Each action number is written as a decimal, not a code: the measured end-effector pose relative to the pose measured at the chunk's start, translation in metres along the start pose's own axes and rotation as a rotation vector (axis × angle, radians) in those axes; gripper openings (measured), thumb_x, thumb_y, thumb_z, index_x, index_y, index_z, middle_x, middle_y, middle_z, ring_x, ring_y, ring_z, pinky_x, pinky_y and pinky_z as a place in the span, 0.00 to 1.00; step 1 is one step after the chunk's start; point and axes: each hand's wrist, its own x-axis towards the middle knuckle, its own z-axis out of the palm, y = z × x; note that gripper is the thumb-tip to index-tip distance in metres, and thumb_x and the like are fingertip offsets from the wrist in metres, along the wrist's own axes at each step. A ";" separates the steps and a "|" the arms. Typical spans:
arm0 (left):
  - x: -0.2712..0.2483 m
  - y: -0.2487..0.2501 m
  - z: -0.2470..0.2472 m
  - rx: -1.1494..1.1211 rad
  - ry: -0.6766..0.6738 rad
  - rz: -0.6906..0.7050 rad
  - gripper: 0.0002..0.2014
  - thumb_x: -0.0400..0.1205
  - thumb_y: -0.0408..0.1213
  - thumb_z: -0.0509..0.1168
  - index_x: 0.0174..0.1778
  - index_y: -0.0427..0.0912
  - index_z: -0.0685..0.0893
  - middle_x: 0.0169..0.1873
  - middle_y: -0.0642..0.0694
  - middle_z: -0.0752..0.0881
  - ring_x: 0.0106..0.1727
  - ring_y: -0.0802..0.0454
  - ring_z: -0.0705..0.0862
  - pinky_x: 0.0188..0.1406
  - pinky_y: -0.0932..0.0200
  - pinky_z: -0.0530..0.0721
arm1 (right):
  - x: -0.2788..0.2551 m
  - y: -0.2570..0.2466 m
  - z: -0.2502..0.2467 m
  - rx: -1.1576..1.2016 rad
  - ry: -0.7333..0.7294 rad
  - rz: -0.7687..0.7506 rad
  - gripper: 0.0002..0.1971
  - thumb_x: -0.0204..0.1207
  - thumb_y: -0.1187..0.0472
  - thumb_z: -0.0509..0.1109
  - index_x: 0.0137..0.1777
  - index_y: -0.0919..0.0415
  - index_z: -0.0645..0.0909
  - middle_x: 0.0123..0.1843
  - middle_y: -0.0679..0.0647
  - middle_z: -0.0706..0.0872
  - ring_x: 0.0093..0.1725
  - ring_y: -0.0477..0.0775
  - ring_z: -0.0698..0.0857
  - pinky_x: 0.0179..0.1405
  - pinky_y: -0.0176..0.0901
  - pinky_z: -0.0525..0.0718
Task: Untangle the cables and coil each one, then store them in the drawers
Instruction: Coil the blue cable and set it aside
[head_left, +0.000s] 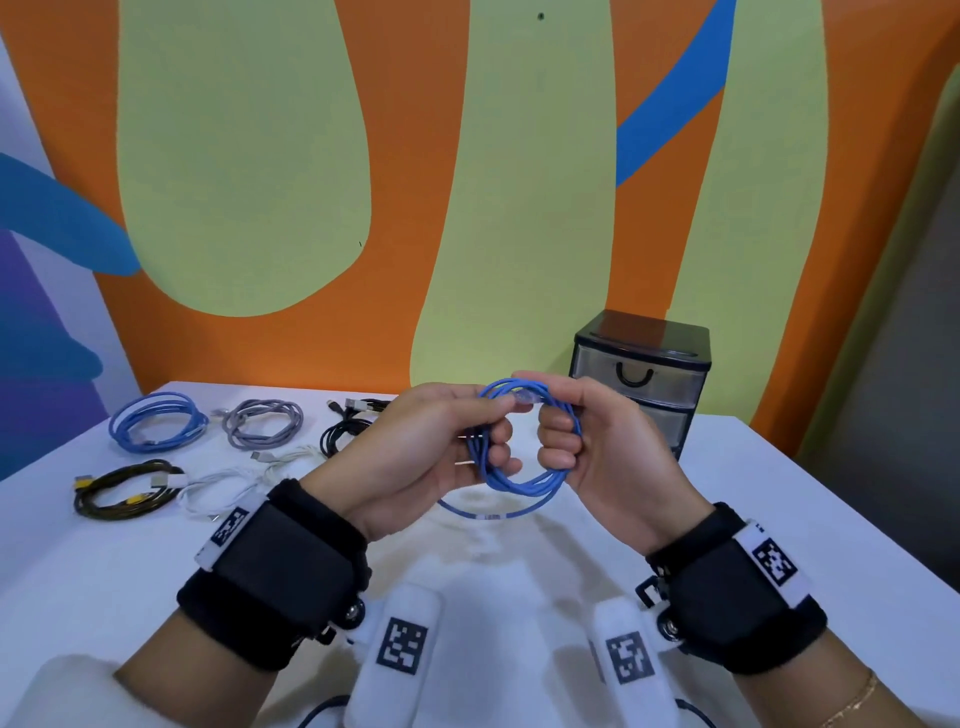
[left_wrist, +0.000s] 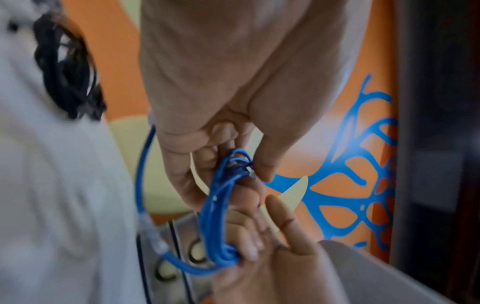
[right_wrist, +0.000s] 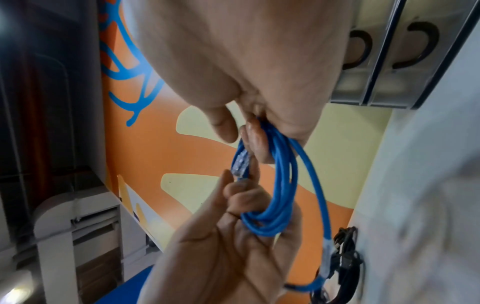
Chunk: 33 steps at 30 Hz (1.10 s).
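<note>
Two hands share one blue network cable (head_left: 524, 470), wound into a multi-loop coil and held up above the worktop (head_left: 727, 499), in front of the drawer unit (head_left: 643, 374). Left hand (head_left: 415, 447): grip clamped on the coil's left side w/ lower fingers curled round the strands, while thumb & forefinger pinch the clear plug end (right_wrist: 240, 162) at the top of the coil. Right hand (head_left: 597, 441): grip clamped too, fingers wrapped thru the coil's right side, thumb over the top strands. One looser loop hangs below the bundle, w/ a pale label band on it; its low point is near the worktop, contact unclear. Right wrist view shows the plug lying between the left fingertips just beside the right thumb.

Farther left on the worktop, well apart from the hands, lie six more coiled cables: light-blue cable (head_left: 156, 423), grey cable (head_left: 262, 423), black cable (head_left: 345, 428), black-and-yellow cable (head_left: 122, 493) and two white cables (head_left: 223, 491), partly behind the left wrist strap. Drawer unit is dark-framed w/ translucent drawers, top drawer shut; stands at the rear right against the orange-and-green wall (head_left: 405, 208).
</note>
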 end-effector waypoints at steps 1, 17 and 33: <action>0.000 0.002 0.002 -0.096 -0.022 -0.044 0.14 0.92 0.39 0.66 0.62 0.31 0.91 0.35 0.43 0.77 0.32 0.48 0.74 0.64 0.37 0.87 | 0.000 0.001 -0.001 -0.049 -0.006 -0.029 0.16 0.85 0.68 0.63 0.67 0.70 0.87 0.35 0.50 0.70 0.33 0.49 0.61 0.30 0.40 0.61; 0.003 -0.001 0.011 -0.304 0.123 -0.002 0.11 0.92 0.33 0.63 0.60 0.28 0.86 0.28 0.48 0.61 0.27 0.52 0.57 0.35 0.55 0.78 | -0.003 0.017 0.003 -0.537 0.042 -0.361 0.06 0.81 0.56 0.80 0.55 0.52 0.87 0.33 0.58 0.70 0.34 0.55 0.70 0.36 0.53 0.74; 0.005 -0.007 0.014 -0.081 0.229 0.108 0.11 0.95 0.32 0.60 0.69 0.36 0.82 0.25 0.46 0.72 0.25 0.50 0.64 0.38 0.53 0.80 | -0.002 0.016 0.007 -0.479 0.033 -0.177 0.21 0.92 0.47 0.61 0.50 0.64 0.84 0.29 0.46 0.63 0.26 0.47 0.66 0.29 0.39 0.74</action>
